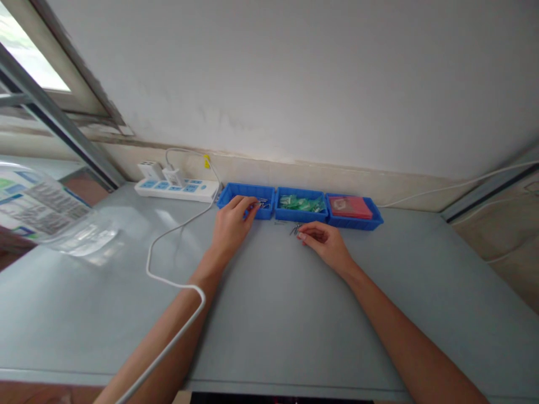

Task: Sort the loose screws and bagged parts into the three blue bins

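My left hand (236, 217) reaches over the front wall of the left blue bin (236, 191). Its thumb and forefinger are pinched together beside small thin metal pieces (264, 203) in that bin; what sits between the fingertips is too small to name. In front of the middle bin, my right hand (323, 241) is closed at the fingertips around several thin metal pins (295, 229). A few more slim metal pieces (280, 223) lie on the table to its left. Green plastic packets (302, 203) fill the middle blue bin (300, 216).
A third blue bin (366, 225) holds a red flat packet (351, 206). At the back left stands a power strip (177, 191), its white cable (154, 247) looping across the table (269, 314) over my left forearm. A clear plastic bottle (50, 213) is at far left.
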The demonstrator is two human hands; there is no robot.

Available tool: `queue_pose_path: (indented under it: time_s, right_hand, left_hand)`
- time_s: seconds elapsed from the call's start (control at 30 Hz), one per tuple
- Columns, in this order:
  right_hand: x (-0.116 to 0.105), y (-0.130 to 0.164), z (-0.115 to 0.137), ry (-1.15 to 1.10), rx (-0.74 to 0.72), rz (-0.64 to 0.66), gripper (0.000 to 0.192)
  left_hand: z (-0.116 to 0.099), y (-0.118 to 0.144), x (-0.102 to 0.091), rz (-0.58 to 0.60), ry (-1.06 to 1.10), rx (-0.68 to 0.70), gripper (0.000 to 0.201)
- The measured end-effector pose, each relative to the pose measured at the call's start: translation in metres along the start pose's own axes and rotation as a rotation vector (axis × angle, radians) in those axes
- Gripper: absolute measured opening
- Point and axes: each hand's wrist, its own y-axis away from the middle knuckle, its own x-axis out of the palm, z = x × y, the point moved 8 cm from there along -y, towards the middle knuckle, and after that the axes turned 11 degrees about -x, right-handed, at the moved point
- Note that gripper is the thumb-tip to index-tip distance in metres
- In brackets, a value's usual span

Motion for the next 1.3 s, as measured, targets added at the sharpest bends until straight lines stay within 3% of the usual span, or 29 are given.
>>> queue_pose_path:
  time_s: [0.17,0.3,0.4,0.6,0.9,1.03,1.2,1.3]
  right_hand:
    - [0.001,0.000,0.000,-0.001,0.009,0.009,0.022]
    - [0.001,-0.001,0.000,0.026,0.004,0.019,0.022]
    - [0.001,-0.001,0.000,0.016,0.002,0.018,0.023]
    - [0.002,-0.001,0.000,-0.005,0.009,0.012,0.022]
    - [0.001,-0.002,-0.003,-0.023,0.026,0.004,0.025]
    - [0.001,-0.002,-0.004,-0.032,0.014,0.004,0.023]
    - [0.002,-0.002,-0.005,-0.019,0.003,0.009,0.021]
    - [0.001,-0.001,-0.006,-0.006,0.014,0.004,0.021]
  left_hand:
    - [-0.009,0.004,0.006,0.055,-0.018,0.067,0.021]
    - [-0.024,0.014,0.029,0.283,-0.076,0.122,0.020]
    - [-0.022,0.021,0.045,0.410,-0.161,0.091,0.017]
    - [-0.017,0.024,0.057,0.480,-0.170,0.062,0.018]
    - [-0.057,0.029,0.038,0.398,0.048,0.247,0.024]
    - [-0.071,0.036,0.038,0.418,0.059,0.301,0.027]
    - [-0.072,0.035,0.036,0.369,0.043,0.329,0.026]
    - [-0.058,0.024,0.024,0.224,0.027,0.246,0.023]
